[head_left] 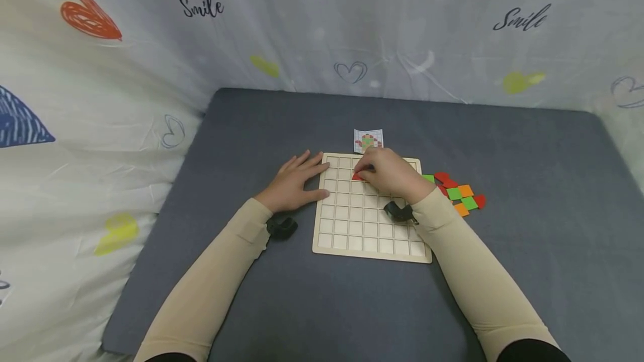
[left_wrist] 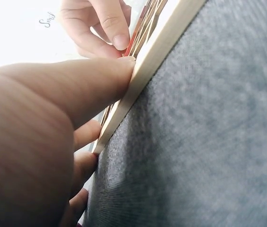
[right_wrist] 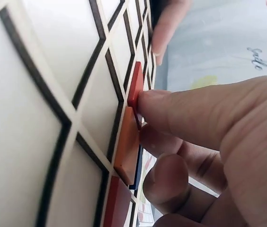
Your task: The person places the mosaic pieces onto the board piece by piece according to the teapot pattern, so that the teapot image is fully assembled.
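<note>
A wooden grid board (head_left: 340, 228) lies on the table in front of me. My left hand (head_left: 297, 183) rests at its left edge, fingers spread; in the left wrist view the thumb (left_wrist: 95, 82) lies over the raised rim. Over the upper part of the grid, my right hand (head_left: 391, 175) pinches a red square tile (right_wrist: 136, 85) with thumb and fingertips, tilted against the cells. An orange tile (right_wrist: 128, 147) and another red tile (right_wrist: 117, 203) sit in cells beside it. In the head view the right hand hides those cells.
Loose red, green and orange tiles (head_left: 454, 194) lie right of the board, partly behind the right forearm. A small card with a coloured grid picture (head_left: 368, 138) is beyond the far rim. Printed curtains (head_left: 312, 32) hang behind and left of the grey table (head_left: 533, 228).
</note>
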`<state>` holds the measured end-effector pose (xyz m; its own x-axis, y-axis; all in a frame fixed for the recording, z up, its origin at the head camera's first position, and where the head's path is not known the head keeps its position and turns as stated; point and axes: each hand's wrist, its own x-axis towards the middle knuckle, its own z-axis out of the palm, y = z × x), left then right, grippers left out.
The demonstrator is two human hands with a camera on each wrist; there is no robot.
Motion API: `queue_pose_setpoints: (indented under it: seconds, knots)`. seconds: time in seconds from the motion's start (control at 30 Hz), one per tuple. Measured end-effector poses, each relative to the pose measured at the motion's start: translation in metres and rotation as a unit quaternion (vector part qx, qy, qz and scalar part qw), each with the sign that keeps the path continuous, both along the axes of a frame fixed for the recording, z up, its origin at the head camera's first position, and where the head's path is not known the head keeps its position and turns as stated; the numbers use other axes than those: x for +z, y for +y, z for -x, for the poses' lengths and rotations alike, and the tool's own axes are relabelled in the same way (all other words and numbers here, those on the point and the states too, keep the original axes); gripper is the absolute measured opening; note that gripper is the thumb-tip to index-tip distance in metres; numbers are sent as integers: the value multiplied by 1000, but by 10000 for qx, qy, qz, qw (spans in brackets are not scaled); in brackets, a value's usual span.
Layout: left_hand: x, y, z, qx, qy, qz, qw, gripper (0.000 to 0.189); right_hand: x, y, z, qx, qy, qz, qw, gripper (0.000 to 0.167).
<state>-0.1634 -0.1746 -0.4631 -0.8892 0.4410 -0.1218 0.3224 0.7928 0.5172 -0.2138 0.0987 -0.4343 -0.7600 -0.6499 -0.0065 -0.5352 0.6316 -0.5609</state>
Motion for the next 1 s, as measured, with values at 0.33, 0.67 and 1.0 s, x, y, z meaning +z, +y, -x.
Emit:
queue_pose_setpoints:
  seconds: [0.33,0.67,1.0]
  knots:
    - [1,-1,0,55,4,23,10000,77,4,3,0,-44,72,-49,10000,22]
    - [0,-1,-2,-47,35,-53,10000,77,13,38,-13,-608,-172,7,9980,23]
    - [1,-1,-3,-18,19,-78,10000,77,17,80,-20,-1053,-233,-305,9937,25]
